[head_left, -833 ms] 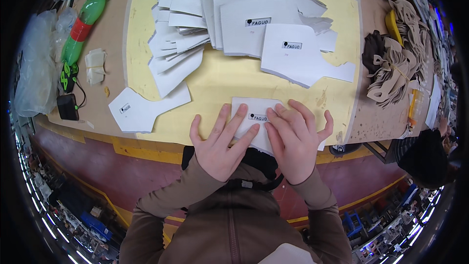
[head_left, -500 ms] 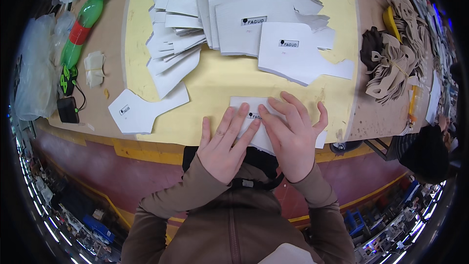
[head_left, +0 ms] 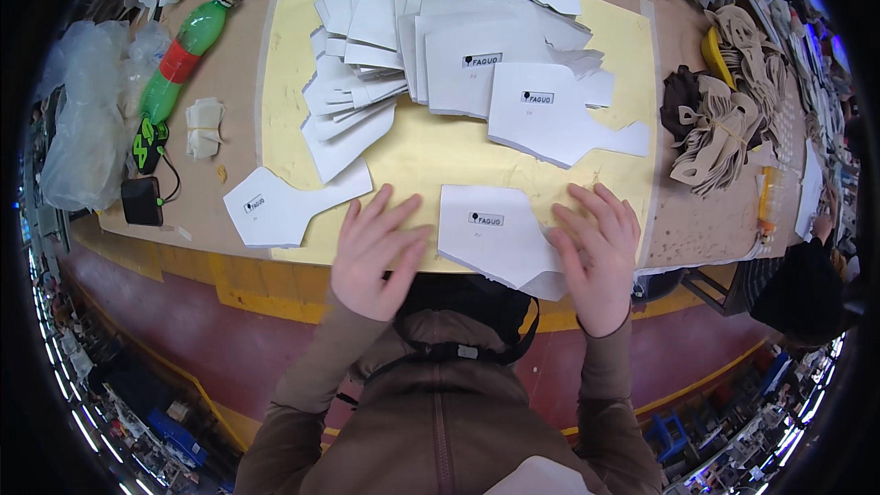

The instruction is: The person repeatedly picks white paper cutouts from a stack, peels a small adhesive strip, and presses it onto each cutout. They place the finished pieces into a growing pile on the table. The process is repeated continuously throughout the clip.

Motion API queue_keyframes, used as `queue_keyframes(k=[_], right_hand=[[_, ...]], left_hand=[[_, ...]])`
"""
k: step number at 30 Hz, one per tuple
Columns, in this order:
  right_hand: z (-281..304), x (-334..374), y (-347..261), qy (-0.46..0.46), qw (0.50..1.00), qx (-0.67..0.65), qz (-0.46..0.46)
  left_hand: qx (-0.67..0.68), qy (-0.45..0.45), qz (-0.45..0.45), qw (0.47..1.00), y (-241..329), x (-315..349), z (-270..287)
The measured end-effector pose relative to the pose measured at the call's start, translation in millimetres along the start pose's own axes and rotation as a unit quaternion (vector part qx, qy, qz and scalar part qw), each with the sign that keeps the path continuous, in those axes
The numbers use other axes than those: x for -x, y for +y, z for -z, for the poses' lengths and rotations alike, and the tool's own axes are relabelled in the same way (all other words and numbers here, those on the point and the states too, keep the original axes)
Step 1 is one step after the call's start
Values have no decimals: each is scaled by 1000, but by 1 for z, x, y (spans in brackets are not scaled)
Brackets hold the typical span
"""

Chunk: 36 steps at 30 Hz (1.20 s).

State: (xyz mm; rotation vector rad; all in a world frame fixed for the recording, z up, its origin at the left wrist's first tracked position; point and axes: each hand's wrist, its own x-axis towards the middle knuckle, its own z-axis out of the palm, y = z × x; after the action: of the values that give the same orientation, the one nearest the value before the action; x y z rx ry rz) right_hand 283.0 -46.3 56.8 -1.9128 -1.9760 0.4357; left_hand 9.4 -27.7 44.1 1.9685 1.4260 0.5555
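Note:
In front of me on the yellow sheet (head_left: 417,156) lies a white cut panel (head_left: 500,243) with a small dark-framed label; its lower right end reaches past the table's front edge. My left hand (head_left: 378,252) hovers or rests just left of it, apart from it, fingers spread and holding nothing. My right hand (head_left: 600,257) is at the panel's right side, fingers spread, with the thumb by its edge; I cannot tell if it touches. A matching labelled panel (head_left: 284,211) lies to the left, and another labelled panel (head_left: 541,119) lies farther off to the right.
Overlapping stacks of white panels (head_left: 467,27) fill the far part of the sheet. At left are a green bottle (head_left: 199,29), a plastic bag (head_left: 82,147), a banded white bundle (head_left: 203,128) and a black device (head_left: 142,202) with a cable. Beige cut pieces (head_left: 720,133) lie at right.
Both hands have moved apart off the label, the left one leftward and the right one rightward, uncovering the panel. The whole view has shifted slightly.

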Motion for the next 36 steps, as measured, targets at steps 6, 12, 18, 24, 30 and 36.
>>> queue_keyframes(k=[6, 12, 18, 24, 30, 36], right_hand=[[5, 7, 4, 15, 997, -56, -45], [-8, 6, -5, 2, 996, -75, -38], [-10, 3, -1, 10, 998, -61, -12], [6, 9, -27, 40, 986, -160, 33], [7, 17, -59, -10, 802, -596, 34], [-11, -4, -46, 46, 680, -710, -179]], left_hand=[[49, 47, 11, 998, -8, -7, 10], [13, 60, 26, 998, 12, -18, -17], [-23, 87, -23, 996, 12, -23, -31], [448, 68, 177, 873, 41, -16, 0], [207, -36, -193, 959, 78, -9, 39], [185, 78, -207, 958, 54, -7, 46]])
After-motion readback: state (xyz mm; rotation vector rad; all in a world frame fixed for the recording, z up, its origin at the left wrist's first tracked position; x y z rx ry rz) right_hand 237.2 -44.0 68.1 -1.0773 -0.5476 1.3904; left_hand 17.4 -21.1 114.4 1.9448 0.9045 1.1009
